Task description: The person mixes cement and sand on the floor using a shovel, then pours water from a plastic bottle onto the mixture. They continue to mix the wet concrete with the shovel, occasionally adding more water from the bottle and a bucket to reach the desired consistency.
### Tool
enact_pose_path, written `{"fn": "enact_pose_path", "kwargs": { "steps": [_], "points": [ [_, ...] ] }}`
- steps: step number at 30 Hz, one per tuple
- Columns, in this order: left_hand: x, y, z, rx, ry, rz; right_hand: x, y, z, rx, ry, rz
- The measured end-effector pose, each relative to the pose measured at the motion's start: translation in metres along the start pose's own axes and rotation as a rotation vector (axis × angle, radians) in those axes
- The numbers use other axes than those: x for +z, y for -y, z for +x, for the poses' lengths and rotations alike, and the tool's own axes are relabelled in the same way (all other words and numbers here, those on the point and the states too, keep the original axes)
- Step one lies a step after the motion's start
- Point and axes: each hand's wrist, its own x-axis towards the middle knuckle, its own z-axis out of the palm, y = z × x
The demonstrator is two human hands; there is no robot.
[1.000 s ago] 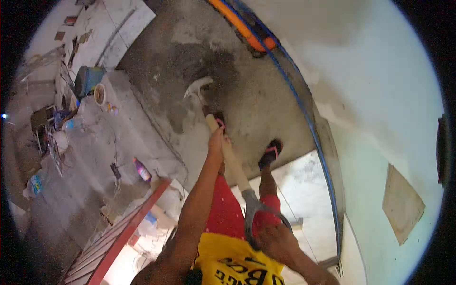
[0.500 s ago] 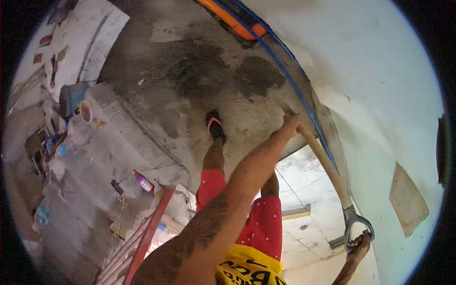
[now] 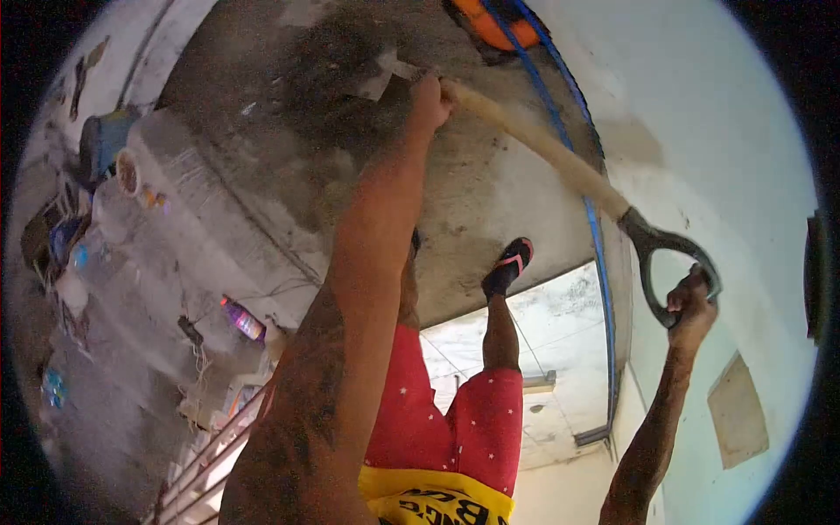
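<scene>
A long-handled shovel (image 3: 542, 150) slants across the view, with a pale wooden shaft and a dark D-shaped grip. My left hand (image 3: 431, 103) is wrapped round the lower shaft, near the shovel's head, which is partly hidden and blurred. At the other end, my right hand (image 3: 691, 302) has its fingers closed round the crossbar of the D-grip. Beneath the shovel's head lies a dark, damp-looking patch on the concrete floor (image 3: 472, 197).
A blue hose (image 3: 595, 289) runs along the wall (image 3: 700, 131), beside an orange object (image 3: 499, 26). A purple bottle (image 3: 243, 320), a bucket (image 3: 105, 140) and clutter lie left. White tiles (image 3: 560, 328) border the concrete behind my sandalled foot (image 3: 509, 265).
The shovel has swung up and forward, its head now over the dark patch. Both hands moved with it, still gripping. My feet have shifted, one now beside the tiles.
</scene>
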Motion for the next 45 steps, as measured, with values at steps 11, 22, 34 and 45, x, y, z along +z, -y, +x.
{"fn": "enact_pose_path", "kwargs": {
  "steps": [11,22,34,45],
  "points": [
    [-0.051,-0.100,-0.225,0.259,0.352,-0.330,0.061,0.194,-0.226,-1.517,1.025,-0.559],
    [-0.029,0.012,-0.419,0.135,-0.138,-0.119,-0.001,0.134,-0.296,-1.512,1.376,-0.847],
    [-0.032,0.049,-0.530,0.081,-0.115,0.032,-0.042,0.133,-0.366,-1.497,1.340,-0.994],
    [-0.024,0.081,-0.568,0.070,-0.151,-0.006,-0.058,0.131,-0.374,-1.489,1.438,-1.125]
  ]
}}
